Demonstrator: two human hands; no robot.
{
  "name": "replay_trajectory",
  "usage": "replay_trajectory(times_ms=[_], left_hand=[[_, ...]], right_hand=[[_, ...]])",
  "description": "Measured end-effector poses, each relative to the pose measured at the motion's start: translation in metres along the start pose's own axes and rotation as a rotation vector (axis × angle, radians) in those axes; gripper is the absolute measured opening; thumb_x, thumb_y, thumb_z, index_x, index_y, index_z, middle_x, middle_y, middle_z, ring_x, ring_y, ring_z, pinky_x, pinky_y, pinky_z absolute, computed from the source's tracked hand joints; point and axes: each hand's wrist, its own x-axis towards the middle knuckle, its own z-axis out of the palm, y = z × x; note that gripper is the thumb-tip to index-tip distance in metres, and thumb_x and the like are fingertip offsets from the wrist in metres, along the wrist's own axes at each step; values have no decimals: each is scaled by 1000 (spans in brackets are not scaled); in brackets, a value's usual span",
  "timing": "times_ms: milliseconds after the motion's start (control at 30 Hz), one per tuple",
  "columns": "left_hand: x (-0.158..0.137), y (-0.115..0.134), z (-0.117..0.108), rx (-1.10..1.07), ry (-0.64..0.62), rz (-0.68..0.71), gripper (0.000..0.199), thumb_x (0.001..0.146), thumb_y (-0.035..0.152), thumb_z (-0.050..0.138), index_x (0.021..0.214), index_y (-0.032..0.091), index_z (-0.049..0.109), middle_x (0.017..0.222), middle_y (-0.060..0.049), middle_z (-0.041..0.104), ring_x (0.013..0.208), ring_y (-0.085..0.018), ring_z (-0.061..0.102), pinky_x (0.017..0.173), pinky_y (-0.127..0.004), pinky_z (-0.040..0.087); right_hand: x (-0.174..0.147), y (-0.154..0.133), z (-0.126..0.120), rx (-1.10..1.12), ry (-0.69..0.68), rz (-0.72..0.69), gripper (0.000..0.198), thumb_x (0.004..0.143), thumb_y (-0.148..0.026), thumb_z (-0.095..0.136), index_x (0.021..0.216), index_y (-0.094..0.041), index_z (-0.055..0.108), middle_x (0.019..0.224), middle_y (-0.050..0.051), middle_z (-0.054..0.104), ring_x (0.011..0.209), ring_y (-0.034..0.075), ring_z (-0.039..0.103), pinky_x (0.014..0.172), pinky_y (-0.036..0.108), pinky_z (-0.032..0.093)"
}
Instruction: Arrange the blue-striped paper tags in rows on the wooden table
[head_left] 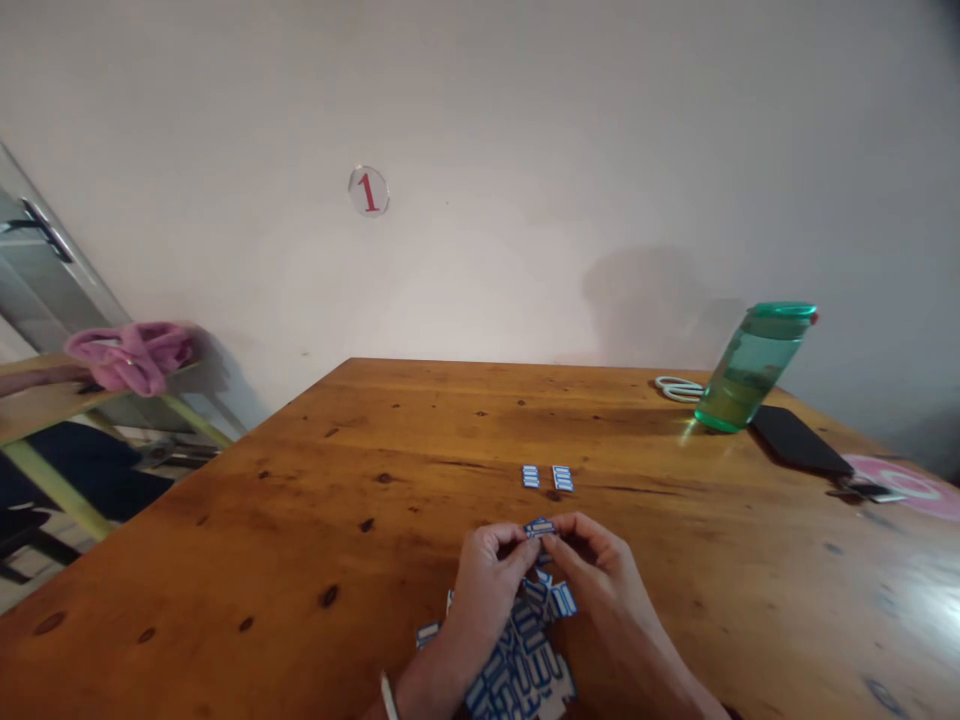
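My left hand (487, 580) and my right hand (600, 575) meet over the table, thumbs and fingers pinched together. Between their fingertips is a small flat blue-and-white piece (540, 527), printed with pale bars; both hands touch it. Below and partly behind my wrists lies a loose heap of similar blue-and-white pieces (525, 660), overlapping at odd angles. One more piece (427, 634) pokes out left of my left forearm. Farther off, a blue-and-white piece or small group (530, 476) sits beside another one (562, 478), with a narrow gap between.
A green bottle (754, 370) stands at the back right, near a white cable (679, 388), a black phone-like slab (801, 440) and a pink round mat (907, 487). The wooden table (285, 520) meets a wall behind. At left, a person's arm (45, 378) rests near pink cloth (135, 355).
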Motion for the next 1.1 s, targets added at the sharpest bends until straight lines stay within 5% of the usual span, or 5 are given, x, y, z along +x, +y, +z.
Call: replay_trajectory(times_ms=[300,500,667,900,1100], left_hand=[[10,16,-30,427,-1,175,21,75,20,46,82,16,65,84,-8,68,79,-20,60,74,-30,44],[6,7,-38,951,-89,285,26,75,9,41,85,15,64,88,-11,65,85,-22,58,79,-33,41],[7,1,-43,832,-180,209,25,72,8,41,73,17,64,74,-7,66,73,-19,60,68,-28,43],[12,-5,-48,623,198,199,25,78,14,40,93,15,60,98,-10,66,94,-19,58,86,-31,41],[1,-12,-39,681,117,181,40,78,13,37,116,13,50,114,-13,60,107,-20,52,97,-36,34]], right_hand=[[5,-30,-13,-101,150,-52,25,53,-37,70,55,-17,56,44,-6,47,41,7,37,41,21,28],[23,-30,-19,-604,-5,-250,17,67,-31,55,56,-19,53,48,-4,49,44,10,41,43,22,30],[27,-14,-9,-853,-52,-299,12,72,-22,50,61,-20,55,54,-2,55,51,14,49,50,24,34],[19,-4,10,-1157,-213,-343,21,79,-8,41,73,-19,57,77,4,59,69,17,55,61,25,36],[25,6,8,-1277,-292,-327,20,80,-7,42,79,-19,58,82,6,60,73,18,57,65,25,38]])
